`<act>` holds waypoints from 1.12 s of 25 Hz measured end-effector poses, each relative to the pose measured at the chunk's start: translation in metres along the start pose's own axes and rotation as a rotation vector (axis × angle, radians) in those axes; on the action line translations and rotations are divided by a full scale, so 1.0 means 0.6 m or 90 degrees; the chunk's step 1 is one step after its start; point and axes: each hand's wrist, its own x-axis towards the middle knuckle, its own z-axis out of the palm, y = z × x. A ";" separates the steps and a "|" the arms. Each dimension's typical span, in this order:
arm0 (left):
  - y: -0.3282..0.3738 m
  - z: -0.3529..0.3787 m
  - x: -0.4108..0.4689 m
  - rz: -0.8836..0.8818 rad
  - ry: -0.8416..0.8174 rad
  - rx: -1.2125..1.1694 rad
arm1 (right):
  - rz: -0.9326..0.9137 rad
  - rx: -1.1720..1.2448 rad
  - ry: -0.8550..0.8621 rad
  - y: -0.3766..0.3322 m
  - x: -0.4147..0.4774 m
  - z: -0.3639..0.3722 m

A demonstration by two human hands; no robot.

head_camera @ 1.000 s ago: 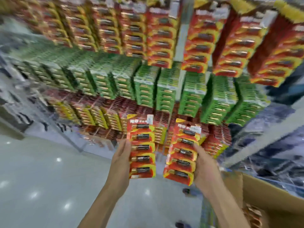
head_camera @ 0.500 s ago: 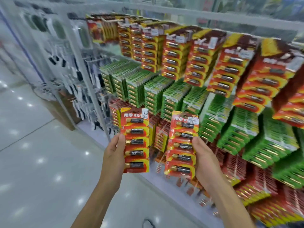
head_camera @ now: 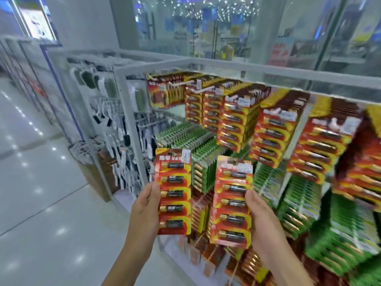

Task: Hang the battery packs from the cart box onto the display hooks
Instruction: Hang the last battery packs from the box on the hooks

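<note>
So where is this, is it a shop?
Most likely a shop. Rows of red battery packs and green packs hang on a display rack, there is a shiny tiled floor, and glass storefronts stand behind.

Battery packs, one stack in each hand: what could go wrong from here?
1. The left hand and right hand each grip a battery pack stack by one edge only; cards could fan out or slip.
2. With both hands full, none is free to steady a display hook.
3. The red rows look crowded, so threading may knock hung packs.
</note>
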 end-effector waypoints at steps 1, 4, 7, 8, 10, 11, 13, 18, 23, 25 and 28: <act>0.008 -0.002 0.022 -0.003 -0.003 -0.009 | -0.005 0.009 -0.001 -0.007 0.021 0.013; 0.016 -0.009 0.088 -0.017 -0.011 -0.030 | -0.011 0.018 0.015 -0.020 0.077 0.053; 0.023 -0.010 0.143 -0.043 -0.014 -0.077 | 0.012 0.050 0.041 -0.021 0.122 0.079; 0.025 -0.009 0.160 -0.053 -0.015 -0.095 | 0.024 0.049 0.053 -0.022 0.132 0.088; 0.035 -0.008 0.196 -0.071 -0.017 -0.129 | 0.035 0.030 0.092 -0.019 0.153 0.105; 0.043 -0.009 0.214 -0.073 -0.021 -0.144 | 0.034 0.033 0.097 -0.016 0.161 0.115; 0.061 -0.013 0.261 -0.050 -0.050 -0.145 | 0.035 0.044 0.125 -0.012 0.172 0.141; 0.127 -0.018 0.356 0.037 -0.156 -0.106 | 0.013 0.072 0.174 -0.020 0.182 0.211; 0.162 -0.005 0.419 0.085 -0.213 -0.091 | -0.023 0.067 0.251 -0.024 0.186 0.265; 0.164 0.000 0.437 0.084 -0.228 -0.086 | -0.038 0.065 0.275 -0.020 0.186 0.275; 0.161 -0.002 0.457 0.067 -0.243 -0.098 | -0.041 0.060 0.276 -0.016 0.184 0.294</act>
